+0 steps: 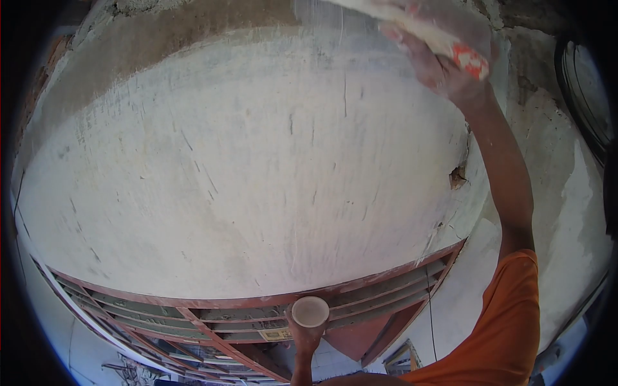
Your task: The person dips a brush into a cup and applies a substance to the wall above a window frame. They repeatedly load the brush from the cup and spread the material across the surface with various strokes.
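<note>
High at the upper right, my right hand [444, 74] is wrapped round a long, pale tool [418, 26] with red patches at its near end. The tool looks smeared with plaster and is blurred by motion. It overlaps the upper part of the wall [257, 161], which is coated whitish below and shows a darker grey-brown band along the top. Low in the middle, my left hand [305, 340] grips a small round bowl [310, 312] from below. The bowl's opening faces me and shows a pale grey-white inside.
A reddish-brown slatted frame [244, 314] runs along the wall's lower edge, with a dark cord [430, 315] hanging near its right end. A broken hole [458, 177] marks the wall's right side. Black coiled cables [570, 96] hang at the far right.
</note>
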The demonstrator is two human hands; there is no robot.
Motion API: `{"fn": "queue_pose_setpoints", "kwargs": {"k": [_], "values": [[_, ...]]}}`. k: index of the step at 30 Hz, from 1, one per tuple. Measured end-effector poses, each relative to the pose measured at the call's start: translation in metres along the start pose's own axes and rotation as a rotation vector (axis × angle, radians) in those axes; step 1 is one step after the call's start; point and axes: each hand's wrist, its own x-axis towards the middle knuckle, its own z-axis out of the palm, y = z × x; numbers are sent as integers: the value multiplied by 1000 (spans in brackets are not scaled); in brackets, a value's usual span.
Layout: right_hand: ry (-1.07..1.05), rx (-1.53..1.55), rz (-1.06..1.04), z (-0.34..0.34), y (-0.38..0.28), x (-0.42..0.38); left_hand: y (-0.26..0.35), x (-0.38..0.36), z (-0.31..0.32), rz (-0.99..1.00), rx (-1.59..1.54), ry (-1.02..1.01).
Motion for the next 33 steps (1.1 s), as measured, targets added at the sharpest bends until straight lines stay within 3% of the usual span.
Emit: {"fn": "queue_pose_setpoints", "kwargs": {"k": [5, 7, 8, 10, 13, 16, 19, 25, 31, 33], "values": [[-105, -375, 70, 11, 37, 21, 11, 9, 2, 25, 17, -7], [150, -163, -202, 28, 42, 22, 10, 12, 3, 45, 10, -5], [150, -165, -207, 31, 38, 17, 10, 13, 3, 37, -12, -9], [-88, -181, -210, 34, 15, -1, 3, 10, 0, 27, -29, -20], [-20, 15, -204, 44, -25, -22, -4, 11, -3, 62, 50, -17], [-78, -9, -234, 30, -69, -23, 0, 8, -10, 40, 0, -16], [-18, -4, -232, 22, -48, -17, -1, 8, -14, 63, 2, -10], [88, -371, -274, 23, 45, 14, -1, 7, -17, -10, -35, -39], [-145, -327, -173, 26, 38, -7, 3, 0, -22, -55, -23, 3], [-130, -279, -169, 31, 28, -16, 11, 3, -26, -73, 14, -11]]}}
